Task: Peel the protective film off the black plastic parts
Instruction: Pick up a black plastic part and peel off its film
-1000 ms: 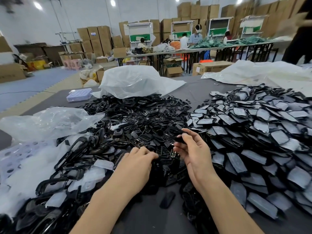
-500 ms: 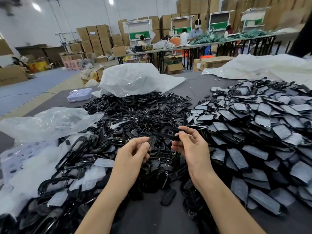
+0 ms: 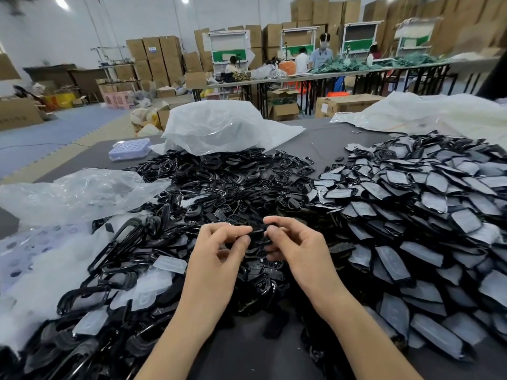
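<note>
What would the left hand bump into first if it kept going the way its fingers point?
The small black part that the left hand pinches, almost at once; just beyond it, the right hand holding the other end. Depth is hard to judge here.

Bright overhead ceiling lights (image 3: 61, 2), wide-angle warping, blurred edges.

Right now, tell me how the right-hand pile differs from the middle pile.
The right-hand pile shows pale grey film on its pieces; the middle pile is bare, glossy black. The right-hand pile's pieces are flat plates, overlapping; the middle pile's are open frames and small bits, tangled. Both are black plastic on the dark table.
</note>
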Motion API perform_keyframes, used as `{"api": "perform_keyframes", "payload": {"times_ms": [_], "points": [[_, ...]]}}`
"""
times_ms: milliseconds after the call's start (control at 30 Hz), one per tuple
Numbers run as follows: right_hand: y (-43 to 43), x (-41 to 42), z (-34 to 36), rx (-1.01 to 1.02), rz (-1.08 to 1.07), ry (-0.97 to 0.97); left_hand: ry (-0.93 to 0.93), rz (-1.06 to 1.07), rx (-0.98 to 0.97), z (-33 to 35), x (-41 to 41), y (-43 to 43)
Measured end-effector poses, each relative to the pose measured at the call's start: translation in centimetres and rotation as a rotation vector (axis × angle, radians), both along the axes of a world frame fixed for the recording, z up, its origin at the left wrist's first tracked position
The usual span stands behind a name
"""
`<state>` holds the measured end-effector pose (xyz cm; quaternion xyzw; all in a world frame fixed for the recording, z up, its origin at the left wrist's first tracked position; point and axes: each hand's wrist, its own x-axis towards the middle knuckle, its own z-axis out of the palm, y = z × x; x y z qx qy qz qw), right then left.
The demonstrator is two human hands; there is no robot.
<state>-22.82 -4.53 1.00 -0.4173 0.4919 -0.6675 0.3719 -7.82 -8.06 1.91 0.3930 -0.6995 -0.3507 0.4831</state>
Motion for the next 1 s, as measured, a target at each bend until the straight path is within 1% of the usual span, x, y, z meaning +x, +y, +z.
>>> {"api": "perform_keyframes", "payload": {"times_ms": [100, 200, 433, 500, 567, 633, 767, 867, 1000], "points": [[0.2, 0.5, 0.2, 0.003, 0.069, 0.018, 0.015, -0.009, -0.008, 0.0, 0.0, 0.0], [0.4, 0.4, 0.4, -0.004, 0.084, 0.011, 0.082, -0.060, 0.083, -0.1, 0.3, -0.3], [0.6, 0.4, 0.9, -0.019, 0.117, 0.047, 0.086, -0.277, 0.287, 0.0, 1.2, -0.9], [0.6, 0.5, 0.9, -0.019, 0.119, 0.055, 0.049, -0.318, 0.277, 0.1, 1.6, -1.0], [0.7, 0.6, 0.8, -0.015, 0.134, 0.068, -0.056, -0.286, 0.200, 0.2, 1.9, -1.2], [0.8, 0.7, 0.7, -0.011, 0.143, 0.100, -0.106, -0.291, 0.199, 0.2, 2.1, -1.3], [0.9, 0.7, 0.9, -0.026, 0.141, 0.130, -0.004, -0.369, 0.372, 0.5, 2.4, -1.1], [0.8, 0.6, 0.8, -0.003, 0.152, 0.084, -0.019, -0.337, 0.310, 0.7, 2.5, -1.0], [0.9, 0.6, 0.6, 0.063, 0.204, 0.033, -0.045, -0.346, 0.263, 1.1, 3.2, -0.7]]}}
